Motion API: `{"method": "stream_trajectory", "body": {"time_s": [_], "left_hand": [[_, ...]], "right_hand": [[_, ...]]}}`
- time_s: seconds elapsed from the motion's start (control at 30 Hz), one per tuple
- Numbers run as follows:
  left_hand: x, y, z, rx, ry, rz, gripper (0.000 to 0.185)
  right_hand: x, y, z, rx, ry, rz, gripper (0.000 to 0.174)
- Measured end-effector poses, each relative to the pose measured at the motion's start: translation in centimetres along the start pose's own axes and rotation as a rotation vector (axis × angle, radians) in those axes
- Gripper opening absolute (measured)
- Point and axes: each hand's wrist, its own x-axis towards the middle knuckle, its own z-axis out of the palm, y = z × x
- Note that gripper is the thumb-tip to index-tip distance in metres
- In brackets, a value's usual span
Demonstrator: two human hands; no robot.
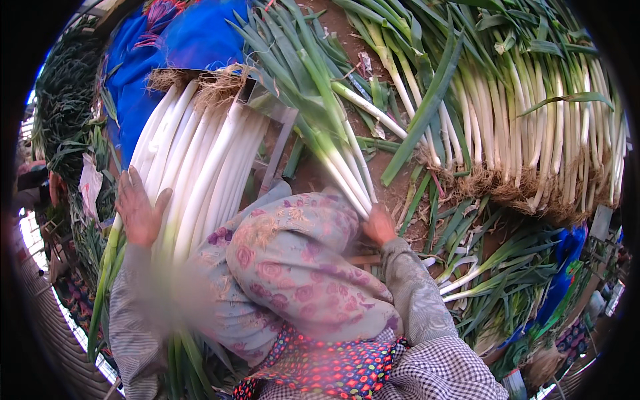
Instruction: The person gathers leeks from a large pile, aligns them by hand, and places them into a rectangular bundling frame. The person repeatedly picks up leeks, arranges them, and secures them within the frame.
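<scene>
My left hand [140, 207] lies along the left side of a thick bundle of large green onions [200, 165], its thumb apart from its fingers. The bundle's white shafts lie side by side, root tufts at the far end and leaves running down beside my left sleeve. With my right hand [378, 225] I grip a few green onions [345, 172] near the lower ends of their white shafts. Those ends are hidden in my fist, and the green leaves stretch up and away from me. A metal frame [280, 150] holds the bundle at its right and far sides.
A long row of rooted green onions [520, 120] lies on the soil at the right. Loose leaves [450, 235] and more onions [470, 280] lie nearer on that side. Blue sheeting [205, 40] spreads beyond the bundle. My bent knees [295, 250] fill the middle.
</scene>
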Motion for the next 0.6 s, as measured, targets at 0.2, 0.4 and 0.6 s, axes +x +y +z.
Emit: {"method": "stream_trajectory", "body": {"time_s": [0.2,0.4,0.6], "left_hand": [[0.0,0.2,-0.1,0.002,0.013,0.007,0.096],[0.1,0.2,-0.3,0.018,-0.015,-0.02,0.096],[0.1,1.1,-0.9,0.042,-0.016,-0.056,0.096]], "right_hand": [[0.8,1.7,-1.2,0.483,-0.303,0.043,0.07],[1.2,0.0,-2.2,0.395,-0.414,-0.132,0.073],[-4.3,-4.0,-14.2,0.861,-0.629,-0.121,0.06]]}}
